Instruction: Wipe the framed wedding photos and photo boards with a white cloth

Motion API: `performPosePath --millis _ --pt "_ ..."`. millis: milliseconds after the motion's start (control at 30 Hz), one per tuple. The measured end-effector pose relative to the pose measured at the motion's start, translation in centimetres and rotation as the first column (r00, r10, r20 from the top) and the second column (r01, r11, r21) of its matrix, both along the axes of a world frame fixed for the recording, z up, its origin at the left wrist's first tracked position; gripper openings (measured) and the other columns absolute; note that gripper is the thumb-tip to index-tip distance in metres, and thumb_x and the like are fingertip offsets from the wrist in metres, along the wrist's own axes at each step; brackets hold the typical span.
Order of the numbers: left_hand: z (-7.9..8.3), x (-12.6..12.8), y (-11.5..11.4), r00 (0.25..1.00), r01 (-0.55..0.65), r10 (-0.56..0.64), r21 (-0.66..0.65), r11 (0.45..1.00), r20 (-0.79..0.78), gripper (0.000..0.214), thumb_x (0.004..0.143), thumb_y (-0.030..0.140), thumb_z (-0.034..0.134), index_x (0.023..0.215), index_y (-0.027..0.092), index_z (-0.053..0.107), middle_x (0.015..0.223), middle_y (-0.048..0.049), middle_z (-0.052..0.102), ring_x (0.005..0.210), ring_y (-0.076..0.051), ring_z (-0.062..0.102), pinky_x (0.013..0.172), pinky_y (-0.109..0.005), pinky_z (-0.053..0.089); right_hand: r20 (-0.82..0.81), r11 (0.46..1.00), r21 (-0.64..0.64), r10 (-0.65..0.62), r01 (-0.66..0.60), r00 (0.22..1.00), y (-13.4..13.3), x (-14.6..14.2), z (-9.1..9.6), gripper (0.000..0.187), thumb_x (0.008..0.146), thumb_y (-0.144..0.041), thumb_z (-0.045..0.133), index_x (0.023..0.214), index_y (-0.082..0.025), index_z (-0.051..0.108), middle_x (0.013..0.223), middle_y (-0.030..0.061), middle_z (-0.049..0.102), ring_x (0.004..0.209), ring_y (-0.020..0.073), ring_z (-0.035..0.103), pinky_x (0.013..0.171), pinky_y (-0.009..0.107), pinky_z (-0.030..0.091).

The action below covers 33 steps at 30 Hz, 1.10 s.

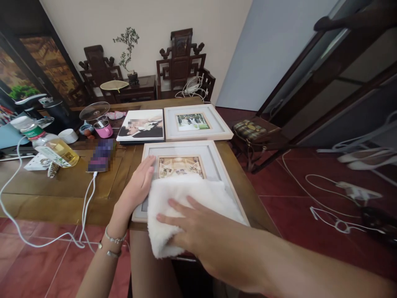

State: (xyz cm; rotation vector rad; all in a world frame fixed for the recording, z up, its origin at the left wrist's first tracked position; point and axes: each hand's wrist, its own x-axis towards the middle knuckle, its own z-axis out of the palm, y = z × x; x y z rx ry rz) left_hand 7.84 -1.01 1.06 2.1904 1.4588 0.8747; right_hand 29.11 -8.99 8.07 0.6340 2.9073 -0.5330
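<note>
Your right fingers point(181, 209) lie spread on the white cloth point(211, 194) atop the near picture frame point(181, 163); your left fingers point(145, 167) extend along its side. Uneven pressure could slide the frame off the counter point(62, 182).

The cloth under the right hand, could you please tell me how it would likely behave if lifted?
The cloth would probably be floppy, since it lies in soft folds and extends past the near edge of the frame. Its fluffy surface suggests it is light for its size, and it seems unlikely to slip from the fingers or break.
</note>
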Motion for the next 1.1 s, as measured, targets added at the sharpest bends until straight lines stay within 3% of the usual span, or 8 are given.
performPosePath --millis 167,300,400,533,600,733,933,1100 --pt "-0.8 -0.1 0.3 0.99 0.071 -0.068 0.018 0.997 -0.124 0.045 0.101 0.03 0.032 0.137 0.012 0.051 0.147 -0.0132 0.049 0.142 -0.021 0.039 0.119 -0.044 0.031 -0.148 0.986 0.084 -0.129 0.142 0.981 -0.3 1.4 -3.1 0.055 0.07 -0.003 0.057 0.12 -0.026 0.067 0.153 0.0075 0.04 0.142 0.0389 0.027 0.11 0.067 0.028" --pt "-1.5 -0.3 0.5 0.99 0.072 -0.064 0.067 0.995 -0.125 0.043 0.1 0.023 0.033 0.137 0.015 0.051 0.146 -0.0126 0.05 0.14 -0.022 0.041 0.117 -0.047 0.034 -0.187 0.931 0.24 -0.232 0.274 0.954 3.3 2.6 -4.7 0.07 0.069 0.009 0.047 0.128 -0.024 0.062 0.153 0.0119 0.038 0.143 0.032 0.028 0.114 0.06 0.025" --pt "-1.7 -0.4 0.6 0.989 0.081 -0.069 0.082 0.993 -0.132 0.042 0.099 0.021 0.034 0.136 0.014 0.053 0.145 -0.0136 0.051 0.139 -0.022 0.043 0.117 -0.047 0.034 -0.136 0.843 0.413 -0.317 0.344 0.939 7.6 3.4 -4.0 0.076 0.067 0.014 0.045 0.135 -0.018 0.055 0.154 0.0168 0.034 0.142 0.0379 0.028 0.111 0.063 0.029" --pt "-1.5 -0.4 0.5 0.989 0.088 -0.075 0.099 0.991 -0.13 0.043 0.098 0.02 0.034 0.135 0.01 0.053 0.144 -0.0155 0.052 0.139 -0.022 0.043 0.118 -0.044 0.034 -0.121 0.712 0.585 -0.397 0.388 0.91 11.9 4.0 -2.4 0.076 0.073 0.016 0.038 0.139 -0.019 0.052 0.159 0.0097 0.022 0.142 0.0449 0.022 0.103 0.072 0.033" --pt "-1.4 -0.4 0.5 0.99 0.084 -0.072 0.1 0.991 -0.118 0.042 0.098 0.02 0.034 0.135 0.011 0.053 0.144 -0.0151 0.052 0.138 -0.022 0.044 0.117 -0.045 0.034 -0.115 0.703 0.598 -0.4 0.384 0.909 12.6 3.9 -2.2 0.075 0.074 0.016 0.036 0.136 -0.022 0.055 0.158 0.0067 0.026 0.142 0.0435 0.023 0.104 0.071 0.033" --pt "-1.3 -0.3 0.6 0.993 0.07 -0.06 0.099 0.993 -0.098 0.042 0.098 0.019 0.035 0.134 0.013 0.055 0.143 -0.0144 0.054 0.137 -0.022 0.046 0.117 -0.047 0.035 -0.016 0.786 0.516 -0.388 0.34 0.922 10.3 3.6 -3.4 0.071 0.071 0.017 0.04 0.126 -0.022 0.064 0.151 0.0079 0.041 0.138 0.0451 0.032 0.101 0.07 0.037" --pt "-1.6 -0.4 0.7 0.992 0.074 -0.061 0.11 0.991 -0.114 0.044 0.096 0.016 0.035 0.136 0.014 0.053 0.144 -0.0142 0.053 0.138 -0.023 0.044 0.117 -0.047 0.034 -0.038 0.881 0.37 -0.302 0.294 0.952 0.8 3.9 -3.8 0.046 0.077 -0.002 0.055 0.113 -0.025 0.072 0.146 0.0101 0.048 0.127 0.0513 0.045 0.089 0.073 0.046" --pt "-1.5 -0.5 0.8 0.985 0.089 -0.074 0.094 0.992 -0.155 0.044 0.096 0.015 0.033 0.135 0.01 0.053 0.145 -0.0162 0.05 0.139 -0.024 0.042 0.118 -0.046 0.034 -0.16 0.959 0.208 -0.159 0.19 0.974 -4.0 3.2 -3.1 0.021 0.082 -0.022 0.06 0.092 -0.032 0.075 0.143 0.0003 0.052 0.125 0.0466 0.05 0.089 0.066 0.052"
